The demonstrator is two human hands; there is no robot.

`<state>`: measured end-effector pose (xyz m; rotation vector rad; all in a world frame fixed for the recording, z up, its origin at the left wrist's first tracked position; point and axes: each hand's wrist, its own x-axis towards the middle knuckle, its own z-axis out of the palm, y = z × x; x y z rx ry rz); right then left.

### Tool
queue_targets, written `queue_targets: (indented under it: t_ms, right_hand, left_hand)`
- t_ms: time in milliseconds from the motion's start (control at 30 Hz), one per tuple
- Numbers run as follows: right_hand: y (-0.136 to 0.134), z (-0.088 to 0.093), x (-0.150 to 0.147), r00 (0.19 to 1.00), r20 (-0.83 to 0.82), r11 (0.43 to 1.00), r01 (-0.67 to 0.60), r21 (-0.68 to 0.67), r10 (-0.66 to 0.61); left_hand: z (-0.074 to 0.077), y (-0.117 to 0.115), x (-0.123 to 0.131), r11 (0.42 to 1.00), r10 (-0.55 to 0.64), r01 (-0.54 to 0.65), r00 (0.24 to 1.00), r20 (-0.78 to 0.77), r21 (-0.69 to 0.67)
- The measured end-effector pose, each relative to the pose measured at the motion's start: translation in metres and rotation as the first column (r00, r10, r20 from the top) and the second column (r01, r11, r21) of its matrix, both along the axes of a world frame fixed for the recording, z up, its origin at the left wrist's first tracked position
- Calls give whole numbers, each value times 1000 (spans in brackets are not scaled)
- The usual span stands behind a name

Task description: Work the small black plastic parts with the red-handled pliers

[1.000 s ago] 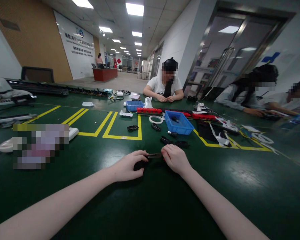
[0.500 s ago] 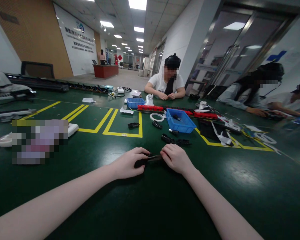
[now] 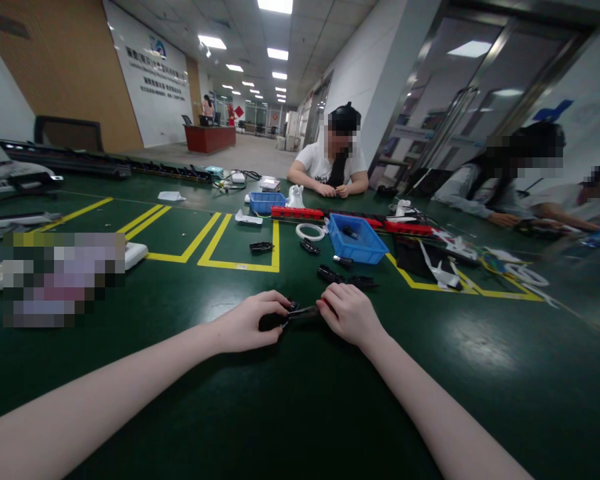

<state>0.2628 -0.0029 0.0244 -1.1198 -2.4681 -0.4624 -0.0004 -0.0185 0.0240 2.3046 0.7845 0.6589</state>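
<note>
Low over the dark green table (image 3: 300, 413), both hands work close together. My left hand (image 3: 243, 325) curls its thumb and fingers around a small black part (image 3: 293, 306), mostly hidden by the fingertips. Between the hands runs a slim dark metallic piece (image 3: 304, 312), its left end at the black part. My right hand (image 3: 353, 313) is closed on the other end of this piece, and a bit of red shows at its fingertips. Whether the slim piece is a tool or belongs to the black part I cannot tell. Just beyond the right hand lie black clip-like parts (image 3: 347, 275).
A blue bin (image 3: 357, 248) with a dark part inside stands ahead, beside a white ring (image 3: 310, 232). Another black part (image 3: 261, 247) lies inside yellow tape lines. Behind are red strips (image 3: 297, 213) and a smaller blue bin (image 3: 267, 203). A co-worker (image 3: 353, 167) sits opposite.
The view has shifted slightly, so the table things sit a little further left and up. My left hand has moved slightly left; both hands keep their grip.
</note>
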Motion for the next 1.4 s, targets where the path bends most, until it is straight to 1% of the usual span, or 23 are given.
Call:
queue_targets:
  t_ms: [400, 667, 800, 900, 1100, 1267, 1400]
  right_hand:
    - [2, 0, 5, 999, 23, 999, 32, 7, -32]
    - [-1, 1, 4, 998, 53, 999, 39, -13, -38]
    - [-1, 2, 3, 998, 62, 999, 30, -20, -29]
    - [-2, 1, 2, 998, 64, 999, 31, -18, -30]
    - [-1, -2, 2, 997, 61, 999, 38, -23, -37]
    - [-2, 0, 1, 997, 64, 999, 32, -26, -30]
    - [-2, 0, 1, 998, 60, 999, 28, -24, -26]
  left_hand:
    - [2, -2, 0, 1000, -17, 17, 1000, -20, 4]
    - [0, -4, 1, 997, -29, 32, 999, -34, 76]
    - [-2, -3, 1, 993, -18, 24, 998, -57, 115]
    - [-2, -3, 2, 988, 8, 7, 995, -95, 156]
    - [1, -7, 3, 964, 123, -72, 974, -192, 256]
    - [6, -13, 4, 951, 178, -122, 967, -182, 283]
    - [1, -10, 6, 945, 204, -149, 965, -168, 290]
